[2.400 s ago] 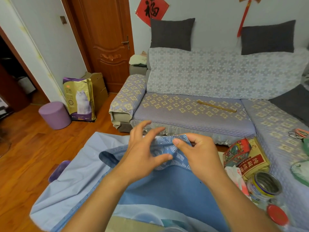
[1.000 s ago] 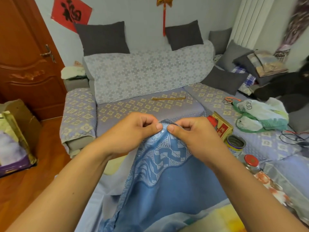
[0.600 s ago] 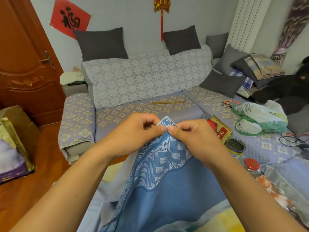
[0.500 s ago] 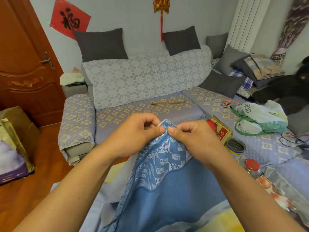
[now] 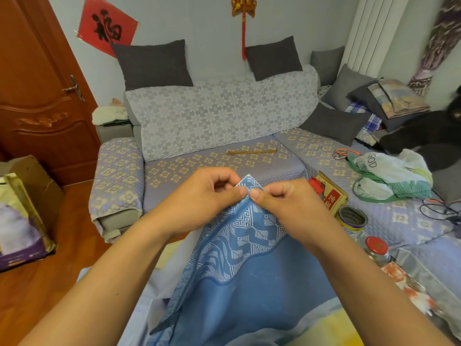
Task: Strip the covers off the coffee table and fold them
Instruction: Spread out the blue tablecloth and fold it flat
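Left hand (image 5: 199,198) and right hand (image 5: 287,208) pinch the blue cover's (image 5: 249,283) patterned corner together.

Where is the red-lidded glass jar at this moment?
In the head view the red-lidded jar stands at lower right, just right of the right forearm, nearer the camera than the open tin can and beside the sofa edge.

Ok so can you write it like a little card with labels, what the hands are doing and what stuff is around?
left hand: pinches the corner of the blue cover
right hand: pinches the same corner, thumb tip against the left thumb
blue cover: lifted at the patterned corner, the rest hangs down toward the person
sofa: behind the hands, with a patterned spread
wooden stick: lies on the sofa seat
red-lidded jar: stands to the right
open tin: just behind the jar
door: far left, closed
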`<state>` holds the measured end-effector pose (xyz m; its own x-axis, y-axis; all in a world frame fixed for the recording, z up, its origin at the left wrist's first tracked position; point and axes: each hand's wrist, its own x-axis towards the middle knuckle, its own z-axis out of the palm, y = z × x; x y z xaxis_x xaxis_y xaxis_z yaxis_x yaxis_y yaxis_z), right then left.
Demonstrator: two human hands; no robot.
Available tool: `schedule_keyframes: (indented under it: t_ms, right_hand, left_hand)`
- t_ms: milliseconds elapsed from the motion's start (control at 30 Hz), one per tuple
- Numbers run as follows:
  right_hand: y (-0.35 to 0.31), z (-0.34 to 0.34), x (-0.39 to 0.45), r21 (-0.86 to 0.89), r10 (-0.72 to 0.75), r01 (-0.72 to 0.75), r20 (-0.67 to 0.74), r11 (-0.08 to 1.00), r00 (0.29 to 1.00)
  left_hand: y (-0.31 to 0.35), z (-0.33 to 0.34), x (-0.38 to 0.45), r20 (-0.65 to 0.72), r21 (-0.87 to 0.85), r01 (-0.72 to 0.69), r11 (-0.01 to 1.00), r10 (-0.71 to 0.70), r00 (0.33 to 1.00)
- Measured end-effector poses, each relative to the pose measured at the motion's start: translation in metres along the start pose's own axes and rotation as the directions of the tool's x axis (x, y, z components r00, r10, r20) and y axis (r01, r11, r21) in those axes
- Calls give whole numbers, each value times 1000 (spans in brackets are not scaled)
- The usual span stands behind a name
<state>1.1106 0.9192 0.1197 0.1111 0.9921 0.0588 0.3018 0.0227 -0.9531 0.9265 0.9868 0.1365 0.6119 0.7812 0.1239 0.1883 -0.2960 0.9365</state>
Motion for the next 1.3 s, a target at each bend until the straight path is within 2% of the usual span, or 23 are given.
schedule_keyframes:
  t_ms: [133, 400, 700, 1033, 1300]
  right_hand:
    - [4, 2, -2, -9, 0, 0, 10, 1000, 1000]
    - [2, 4, -9, 36, 25, -26, 11, 999, 1000]
    - [4, 6, -13, 41, 9, -10, 29, 999, 1000]
    - [6, 9, -14, 43, 4, -7, 62, 999, 998]
    - [4, 8, -12, 64, -6, 3, 48, 998, 999]
  left_hand:
    - [0, 7, -1, -70, 25, -73, 997, 75, 995]
    - [-3, 12, -1, -179, 55, -41, 998, 51, 982]
    - [-4, 12, -4, -159, -12, -47, 999, 45, 986]
    - [-6, 7, -11, -91, 20, -99, 995, 101, 991]
    - [-12, 11, -9, -179, 0, -123, 992, 121, 976]
